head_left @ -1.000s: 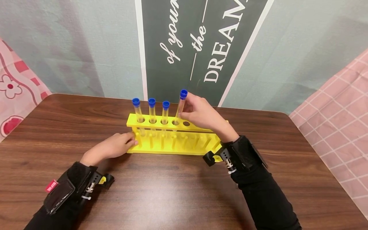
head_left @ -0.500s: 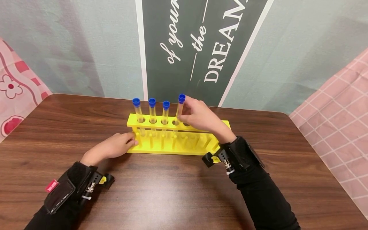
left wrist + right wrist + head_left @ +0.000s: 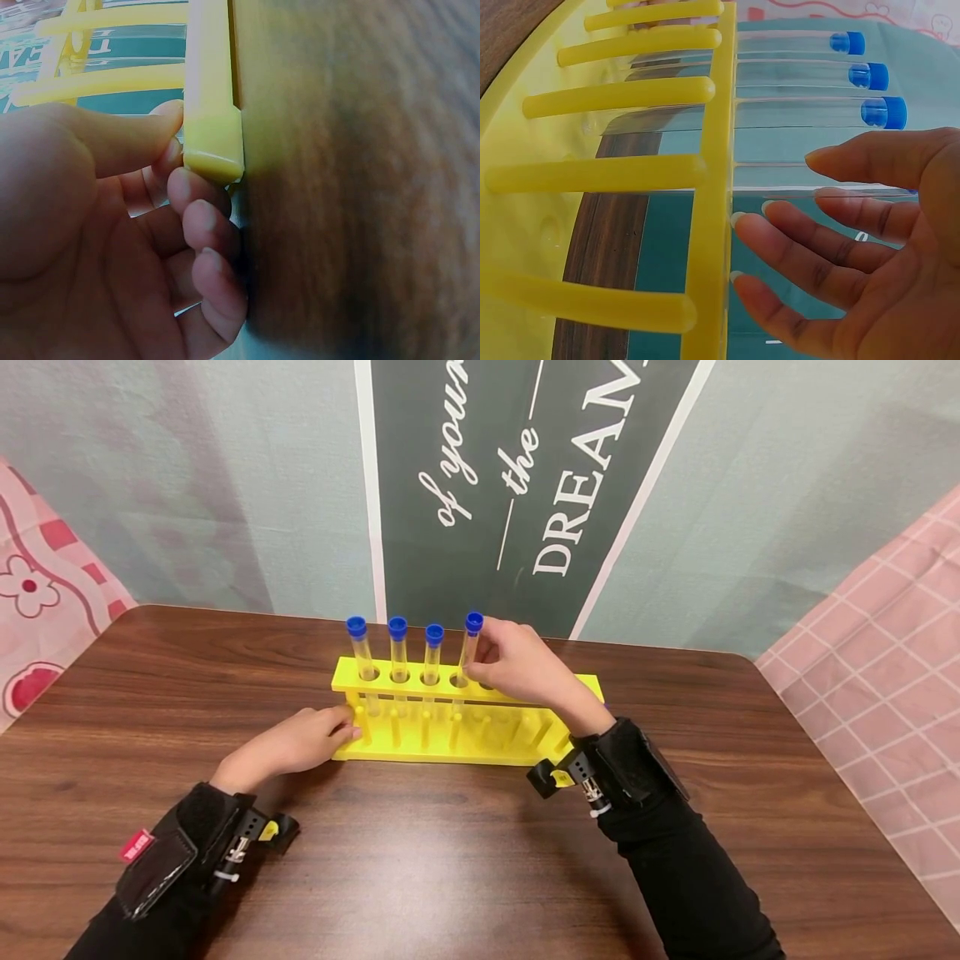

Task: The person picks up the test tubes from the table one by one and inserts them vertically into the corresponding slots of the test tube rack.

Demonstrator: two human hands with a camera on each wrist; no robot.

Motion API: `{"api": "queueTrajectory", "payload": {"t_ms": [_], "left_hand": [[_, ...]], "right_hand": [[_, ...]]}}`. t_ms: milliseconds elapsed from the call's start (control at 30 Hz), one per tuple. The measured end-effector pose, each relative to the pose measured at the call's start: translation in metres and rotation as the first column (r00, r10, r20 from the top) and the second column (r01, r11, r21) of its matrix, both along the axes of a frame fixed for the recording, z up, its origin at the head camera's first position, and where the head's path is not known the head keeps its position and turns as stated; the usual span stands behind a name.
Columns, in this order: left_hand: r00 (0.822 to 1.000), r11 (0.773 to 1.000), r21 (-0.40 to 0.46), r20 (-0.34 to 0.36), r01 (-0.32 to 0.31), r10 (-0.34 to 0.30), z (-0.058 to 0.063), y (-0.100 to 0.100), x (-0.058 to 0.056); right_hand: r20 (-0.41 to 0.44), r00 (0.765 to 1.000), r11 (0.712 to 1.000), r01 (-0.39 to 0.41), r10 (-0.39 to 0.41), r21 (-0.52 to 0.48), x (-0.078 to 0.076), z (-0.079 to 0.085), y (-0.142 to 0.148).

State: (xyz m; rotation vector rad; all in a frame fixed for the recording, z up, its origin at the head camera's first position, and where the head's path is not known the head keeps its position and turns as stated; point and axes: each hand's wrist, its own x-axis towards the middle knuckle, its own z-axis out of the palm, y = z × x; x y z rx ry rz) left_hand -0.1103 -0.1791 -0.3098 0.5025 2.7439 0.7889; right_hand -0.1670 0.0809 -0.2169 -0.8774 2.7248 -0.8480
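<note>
Your right hand [image 3: 525,664] pinches the mid-frame tube [image 3: 468,647], apparently seating it; your left hand [image 3: 311,739], centre-left, grips the rack [image 3: 420,755]. Next likely calls for a steady release.

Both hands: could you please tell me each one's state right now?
Left hand: holding one end of the yellow plastic rack.
Right hand: pinching a blue-capped clear test tube.

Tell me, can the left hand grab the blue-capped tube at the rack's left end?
Probably yes: the left hand pinches the rack near that tube, whose blue cap stands free above it. The right hand is off at another tube. The left would likely need to let go first.
</note>
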Motion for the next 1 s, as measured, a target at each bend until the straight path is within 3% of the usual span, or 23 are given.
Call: {"api": "queueTrajectory", "payload": {"t_ms": [733,1000], "left_hand": [[1.000,1.000,-0.001,0.003,0.004,-0.004,-0.0004,0.0003,0.0003],[0.999,1.000,-0.016,-0.036,-0.003,0.003,-0.0032,-0.0005,-0.0002]], "right_hand": [[-0.031,1.000,0.996,0.005,-0.003,0.086,-0.0021,-0.0060,-0.0005],[-0.027,1.000,0.995,0.015,-0.012,0.096,-0.0003,-0.0045,0.0002]]}}
